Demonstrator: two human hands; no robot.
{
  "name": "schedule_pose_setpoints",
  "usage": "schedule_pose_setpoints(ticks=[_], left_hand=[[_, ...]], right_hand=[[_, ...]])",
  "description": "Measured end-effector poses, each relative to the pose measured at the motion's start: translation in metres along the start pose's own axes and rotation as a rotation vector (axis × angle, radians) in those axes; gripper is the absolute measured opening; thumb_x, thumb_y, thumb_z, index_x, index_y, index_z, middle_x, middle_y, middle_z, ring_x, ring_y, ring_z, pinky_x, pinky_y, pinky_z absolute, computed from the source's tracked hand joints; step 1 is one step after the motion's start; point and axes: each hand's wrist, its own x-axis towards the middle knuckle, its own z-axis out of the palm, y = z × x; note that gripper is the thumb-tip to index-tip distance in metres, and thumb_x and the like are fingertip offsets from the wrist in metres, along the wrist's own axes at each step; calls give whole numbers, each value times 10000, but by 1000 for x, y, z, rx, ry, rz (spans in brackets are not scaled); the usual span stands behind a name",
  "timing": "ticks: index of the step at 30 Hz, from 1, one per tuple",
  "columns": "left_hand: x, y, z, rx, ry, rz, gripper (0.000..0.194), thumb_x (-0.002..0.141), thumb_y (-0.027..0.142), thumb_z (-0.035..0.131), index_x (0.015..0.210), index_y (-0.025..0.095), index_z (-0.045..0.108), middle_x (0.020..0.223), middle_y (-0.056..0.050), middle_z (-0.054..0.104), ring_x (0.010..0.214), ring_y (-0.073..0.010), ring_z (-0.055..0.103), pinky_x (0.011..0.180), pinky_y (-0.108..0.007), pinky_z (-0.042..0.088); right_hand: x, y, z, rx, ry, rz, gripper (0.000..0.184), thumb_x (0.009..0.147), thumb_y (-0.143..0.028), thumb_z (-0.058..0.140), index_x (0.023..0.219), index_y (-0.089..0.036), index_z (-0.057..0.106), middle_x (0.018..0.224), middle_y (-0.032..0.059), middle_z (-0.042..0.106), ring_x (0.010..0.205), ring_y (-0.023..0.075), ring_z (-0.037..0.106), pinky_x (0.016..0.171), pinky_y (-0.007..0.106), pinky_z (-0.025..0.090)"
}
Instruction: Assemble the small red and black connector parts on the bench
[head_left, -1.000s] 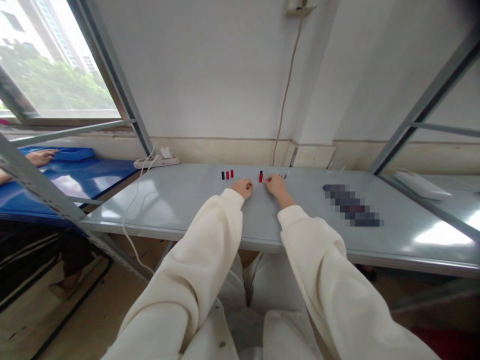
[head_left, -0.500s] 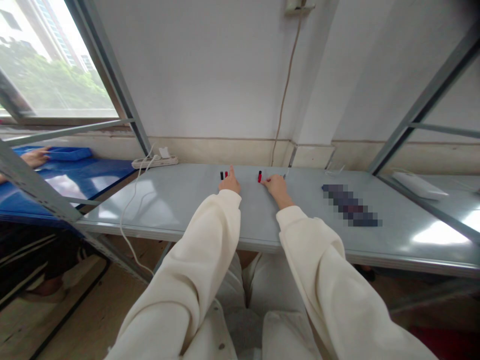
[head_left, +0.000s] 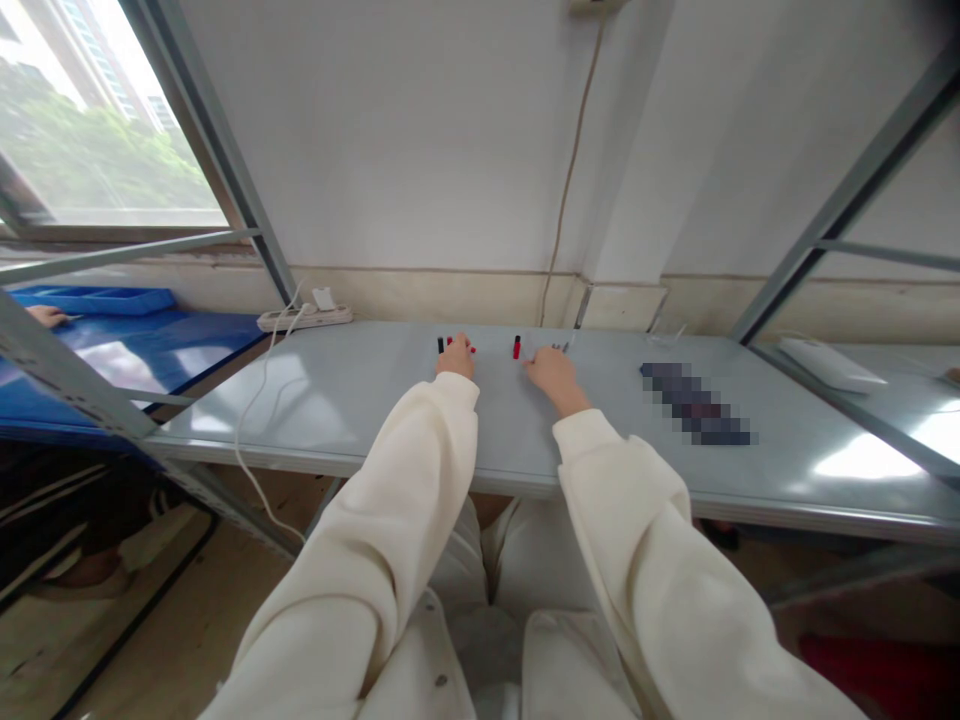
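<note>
A small red bottle with a black cap (head_left: 517,348) stands upright on the grey table (head_left: 397,400). Just to its right, my right hand (head_left: 553,372) rests low with bent fingers slightly apart, and nothing shows in them. Small greyish pieces (head_left: 565,347) lie behind that hand, too tiny to name. Further left, my left hand (head_left: 456,362) is closed, with a small red object (head_left: 472,350) poking out at its right side. A small black object (head_left: 440,345) and another bit of red (head_left: 450,341) show at its left edge, partly hidden by the fingers.
A white power strip (head_left: 306,318) with a cable sits at the table's back left. To the right lies a pixelated dark item (head_left: 696,404), with a clear plastic piece (head_left: 666,332) behind it. Metal posts flank the table. Another person's hand (head_left: 46,315) is near a blue tray (head_left: 97,299).
My left hand's raised index finger has curled down, and red now shows at its right side. My right fingers have come slightly away from the red bottle. The view has shifted a little.
</note>
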Motion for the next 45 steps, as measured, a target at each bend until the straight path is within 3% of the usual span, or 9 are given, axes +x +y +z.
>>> schedule_pose_setpoints(ticks=[4,8,14,18,23,32,40,45], left_hand=[[0,5,7,-357,5,41,107,797,182,435,853,173,526,718,-32,618,703,-116,556,682,-233,423],[-6,17,2,-713,-122,22,67,790,195,462,820,155,506,626,16,575,412,-41,428,471,-181,363],[-10,22,-7,-942,-260,7,146,766,267,529,822,147,466,581,50,544,302,-7,363,351,-159,269],[-8,19,-2,-1018,-286,51,261,699,312,612,830,147,458,619,43,576,296,-5,384,341,-162,266],[-5,16,0,-1074,-257,36,257,696,309,613,811,140,458,611,42,576,283,-16,398,323,-172,242],[-3,15,-4,-1096,-155,-53,297,711,397,577,790,130,473,575,43,558,294,-20,399,326,-172,232],[-3,15,-4,-1074,-108,-26,372,669,479,584,744,126,493,592,16,586,301,-14,387,321,-171,232],[-7,17,-4,-1102,-238,21,380,617,466,633,746,125,526,621,6,596,318,-15,399,321,-175,239]], right_hand=[[-4,-9,1,129,15,-41,372,844,-390,381,889,-110,622,937,201,613,921,278,564,757,350,402],[-3,-16,5,287,30,-77,489,878,-420,236,808,-125,619,828,164,627,856,245,575,732,322,398],[1,-17,8,548,155,-148,562,821,-575,223,571,-173,525,536,55,535,603,168,523,583,265,382],[0,-17,8,745,206,-175,528,770,-625,289,538,-181,456,475,1,457,509,124,449,526,244,348],[-1,-17,7,847,187,-243,445,757,-576,377,561,-182,442,517,-9,475,526,106,451,546,235,356],[5,-16,10,951,151,-323,247,759,-427,469,782,-181,455,721,6,551,485,64,439,498,217,384],[-3,-17,8,805,111,-415,203,759,-355,499,845,-172,526,728,29,603,570,99,510,550,231,408],[-9,-18,3,724,76,-426,220,809,-334,434,905,-169,542,716,27,617,466,78,474,537,232,404]])
